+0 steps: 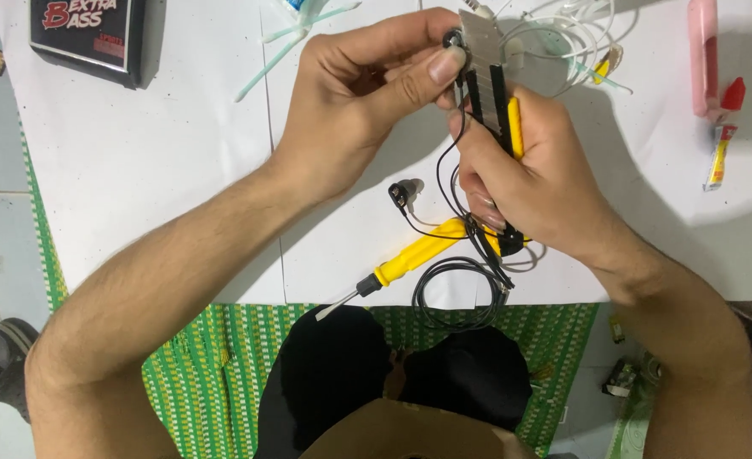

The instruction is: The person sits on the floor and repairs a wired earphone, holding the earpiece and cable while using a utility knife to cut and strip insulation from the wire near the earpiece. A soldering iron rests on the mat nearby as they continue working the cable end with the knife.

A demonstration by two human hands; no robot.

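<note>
Pinching a black earbud (454,38) at upper centre: left hand (360,93); right hand (524,174) closed around yellow-black cutter (502,93).

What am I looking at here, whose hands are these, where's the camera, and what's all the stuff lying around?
There is no machine here: one camera worn on a person's head looks down at their own two bare hands, over white sheets spread on a green woven mat.

The left hand pinches a small black earbud between thumb and forefinger. The right hand grips a tool with a yellow and black handle and a flat grey metal blade, held right against that earbud. A thin black cable hangs down from the hands and coils on the sheet, and a second earbud lies loose nearby.

A yellow-handled soldering iron lies on the sheet under the right hand. Also there: a black box at top left, white cables at the top, a pink tube and a small glue tube at right.
</note>
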